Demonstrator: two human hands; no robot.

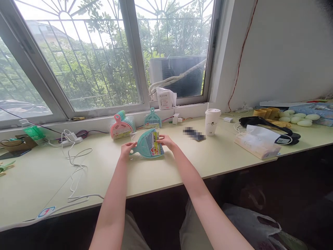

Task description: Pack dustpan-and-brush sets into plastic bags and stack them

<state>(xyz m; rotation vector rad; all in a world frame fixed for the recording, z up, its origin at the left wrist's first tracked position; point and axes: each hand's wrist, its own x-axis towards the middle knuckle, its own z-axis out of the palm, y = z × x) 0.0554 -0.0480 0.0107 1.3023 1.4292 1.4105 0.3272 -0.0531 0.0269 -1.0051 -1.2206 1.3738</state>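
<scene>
A teal dustpan and brush set point(144, 146) in clear wrap, with a yellow label, is held tilted just over the table. My left hand point(127, 150) grips its handle end on the left. On the other side, my right hand point(167, 141) pinches the brush and label edge. Behind them a row of wrapped dustpan sets point(121, 126), pink in front and teal behind, leans by the window sill. One more teal dustpan set point(152, 119) stands upright to the right of that row.
White cables and a power strip point(71, 139) lie at the left. To the right are a white paper cup point(212, 123), a blurred dark object point(194, 133), a tissue pack point(257, 142) and a black strapped item point(284, 133). The table's front edge point(166, 187) runs close before me.
</scene>
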